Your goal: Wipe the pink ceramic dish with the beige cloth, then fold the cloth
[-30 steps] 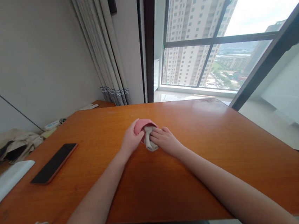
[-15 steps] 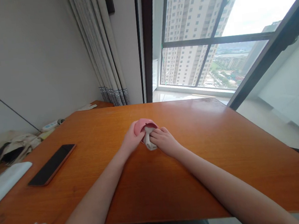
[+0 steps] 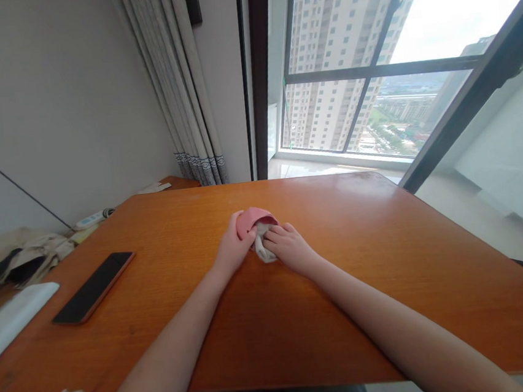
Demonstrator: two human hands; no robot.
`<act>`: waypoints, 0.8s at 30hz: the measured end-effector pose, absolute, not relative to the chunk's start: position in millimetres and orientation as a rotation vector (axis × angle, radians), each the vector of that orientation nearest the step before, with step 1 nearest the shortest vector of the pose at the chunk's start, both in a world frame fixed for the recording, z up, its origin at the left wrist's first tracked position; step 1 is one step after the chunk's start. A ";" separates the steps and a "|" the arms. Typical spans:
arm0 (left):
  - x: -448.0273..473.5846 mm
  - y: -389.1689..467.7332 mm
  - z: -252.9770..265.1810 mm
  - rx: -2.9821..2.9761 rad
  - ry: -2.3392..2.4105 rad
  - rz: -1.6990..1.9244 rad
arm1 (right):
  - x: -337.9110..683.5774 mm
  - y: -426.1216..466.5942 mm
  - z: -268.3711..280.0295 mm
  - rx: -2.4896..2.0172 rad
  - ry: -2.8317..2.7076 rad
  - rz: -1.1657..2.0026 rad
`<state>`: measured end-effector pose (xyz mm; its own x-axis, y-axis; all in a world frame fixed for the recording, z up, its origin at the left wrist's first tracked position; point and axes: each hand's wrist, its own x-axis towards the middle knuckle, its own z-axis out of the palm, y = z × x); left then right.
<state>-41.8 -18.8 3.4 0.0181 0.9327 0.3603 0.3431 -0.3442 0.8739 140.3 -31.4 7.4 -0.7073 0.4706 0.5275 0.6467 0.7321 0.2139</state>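
Note:
A pink, rounded, hollow thing (image 3: 255, 216), tilted with its opening toward me, is gripped at its left side by my left hand (image 3: 233, 245). The thumb lies along its near edge. I cannot make out its exact kind. A whitish cloth (image 3: 265, 252) is bunched in the opening and hangs out below it. My right hand (image 3: 289, 249) pinches the cloth from the right, with bent fingers partly hidden in its folds and close to the pink rim. Both hands are over the middle of the wooden table (image 3: 346, 311).
A dark-screened phone (image 3: 93, 288) lies on the table's left part. A white, flat, long object (image 3: 17, 321) sits at the left edge, near a heap of beige fabric (image 3: 21, 250). A power strip (image 3: 90, 220) lies beyond. A large window (image 3: 370, 74) stands past the far edge.
The pink thing has tipped slightly, so less of its inside shows. The cloth has shifted a little within its opening. Both hands keep nearly the same place.

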 end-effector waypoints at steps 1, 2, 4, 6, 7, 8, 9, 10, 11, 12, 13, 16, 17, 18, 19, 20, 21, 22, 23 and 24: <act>-39.0 -20.5 2.2 1.701 1.299 1.347 | 140.1 -31.1 5.1 -0.853 -2.479 -0.552; -34.4 -22.7 -0.4 1.644 1.284 1.379 | 139.6 -31.2 3.0 -0.857 -2.461 -0.558; -24.4 -26.3 -6.3 1.519 1.240 1.437 | 138.4 -32.3 1.0 -0.875 -2.413 -0.550; -20.8 -26.8 -8.2 1.481 1.219 1.463 | 137.6 -33.7 3.0 -0.871 -2.403 -0.525; -22.7 -25.5 -6.8 1.504 1.224 1.461 | 137.5 -34.1 5.2 -0.861 -2.422 -0.512; -27.0 -23.3 -4.2 1.552 1.233 1.437 | 137.7 -34.4 7.7 -0.849 -2.447 -0.501; -32.7 -20.7 -0.8 1.612 1.239 1.395 | 138.1 -34.3 9.9 -0.842 -2.472 -0.494; -38.7 -18.1 2.5 1.672 1.239 1.342 | 138.6 -34.0 11.6 -0.843 -2.491 -0.492; -43.7 -16.0 5.1 1.717 1.243 1.301 | 139.2 -33.5 12.2 -0.848 -2.501 -0.498; -46.7 -14.7 6.2 1.737 1.253 1.278 | 139.8 -32.8 11.8 -0.850 -2.508 -0.508; -46.9 -14.5 5.8 1.723 1.264 1.280 | 140.3 -32.2 10.2 -0.851 -2.511 -0.522; -33.2 -20.2 -2.8 1.556 1.249 1.367 | 141.0 -30.6 2.5 -0.885 -2.464 -0.540; -26.8 -23.1 -6.1 1.509 1.224 1.392 | 140.9 -30.4 0.4 -0.898 -2.435 -0.532; -21.6 -25.6 -8.4 1.484 1.201 1.413 | 140.9 -30.3 -0.9 -0.905 -2.408 -0.519; -18.5 -27.2 -9.2 1.484 1.190 1.436 | 140.8 -30.4 -1.1 -0.895 -2.393 -0.507; -18.2 -27.7 -8.4 1.505 1.191 1.456 | 140.7 -30.4 -0.1 -0.870 -2.396 -0.496; -20.8 -27.0 -6.0 1.538 1.198 1.471 | 140.8 -30.5 1.9 -0.841 -2.413 -0.486; -25.9 -25.3 -2.4 1.583 1.207 1.470 | 141.0 -30.4 4.5 -0.818 -2.437 -0.479; -32.4 -22.9 1.7 1.638 1.213 1.445 | 141.4 -30.2 7.3 -0.802 -2.465 -0.476; -39.1 -20.4 5.8 1.690 1.218 1.409 | 141.9 -29.8 9.7 -0.797 -2.486 -0.478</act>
<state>-39.1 -20.4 5.8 0.0073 0.9175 0.3976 0.2604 -0.3856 0.8851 141.9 -29.8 9.7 -0.7139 0.4455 0.5403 0.6142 0.7689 0.1775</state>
